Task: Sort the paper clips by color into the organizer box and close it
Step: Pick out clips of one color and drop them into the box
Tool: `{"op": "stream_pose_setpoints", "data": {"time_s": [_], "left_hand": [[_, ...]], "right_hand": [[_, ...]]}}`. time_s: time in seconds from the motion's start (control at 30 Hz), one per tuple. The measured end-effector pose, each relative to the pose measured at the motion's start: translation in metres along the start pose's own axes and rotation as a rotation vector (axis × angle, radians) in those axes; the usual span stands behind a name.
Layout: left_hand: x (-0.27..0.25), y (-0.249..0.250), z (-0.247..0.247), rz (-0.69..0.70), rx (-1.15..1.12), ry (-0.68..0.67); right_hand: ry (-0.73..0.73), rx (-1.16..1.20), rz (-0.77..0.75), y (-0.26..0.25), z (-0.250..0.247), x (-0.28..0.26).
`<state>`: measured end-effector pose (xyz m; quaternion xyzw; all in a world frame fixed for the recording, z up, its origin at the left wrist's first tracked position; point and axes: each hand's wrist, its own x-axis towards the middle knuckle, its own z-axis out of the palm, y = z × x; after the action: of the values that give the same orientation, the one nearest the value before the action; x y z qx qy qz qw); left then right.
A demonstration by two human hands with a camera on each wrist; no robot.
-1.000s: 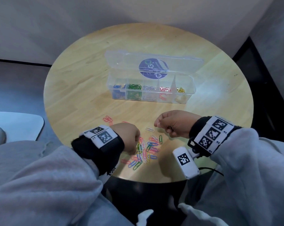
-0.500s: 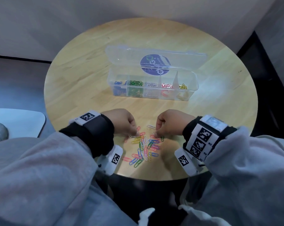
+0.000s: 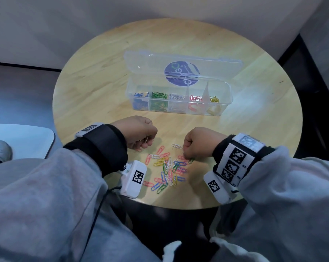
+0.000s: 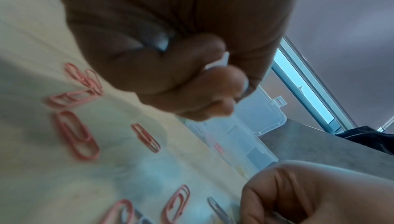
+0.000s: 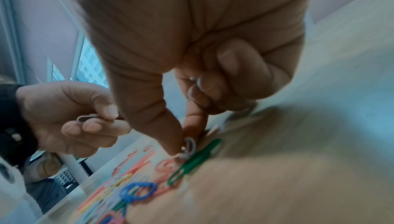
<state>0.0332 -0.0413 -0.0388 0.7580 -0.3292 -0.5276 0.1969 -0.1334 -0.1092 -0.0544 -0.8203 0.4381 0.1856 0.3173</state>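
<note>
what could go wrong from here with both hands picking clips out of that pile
1. The right hand pinches a white clip lying against a green clip; the two might snag and lift together.
2. The left hand holds a clip by a thin pinch; it could slip before reaching the organizer box.

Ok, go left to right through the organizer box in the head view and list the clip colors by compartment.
In the organizer box: blue clips → green clips → white clips → red clips → yellow clips.
</note>
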Motion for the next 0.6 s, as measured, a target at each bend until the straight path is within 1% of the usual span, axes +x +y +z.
{"op": "stream_pose_setpoints", "data": {"time_s": [0.13, 0.23, 0.3, 0.37, 0.47, 0.53, 0.6], "left_hand": [[0.002, -0.001, 0.004, -0.007, 0.060, -0.004], [0.002, -0.001, 0.008, 0.037, 0.152, -0.044], [0.001, 0.000, 0.010, 0.062, 0.215, -0.072], [0.000, 0.002, 0.009, 0.078, 0.279, -0.074], [-0.001, -0.002, 0.006, 0.091, 0.481, -0.034], [-0.003, -0.004, 0.006, 0.106, 0.629, 0.008], [-0.005, -0.004, 0.008, 0.101, 0.703, 0.005]], "right_hand": [[-0.030, 0.185, 0.026, 0.010, -0.009, 0.001], [-0.031, 0.487, 0.018, 0.012, -0.017, 0.001], [-0.016, 0.734, 0.037, 0.013, -0.020, 0.004], [-0.020, 0.901, 0.065, 0.015, -0.022, 0.005], [-0.062, 1.000, 0.077, 0.016, -0.021, 0.007], [-0.077, 1.021, 0.074, 0.015, -0.021, 0.007], [-0.083, 1.013, 0.060, 0.015, -0.020, 0.006]]}}
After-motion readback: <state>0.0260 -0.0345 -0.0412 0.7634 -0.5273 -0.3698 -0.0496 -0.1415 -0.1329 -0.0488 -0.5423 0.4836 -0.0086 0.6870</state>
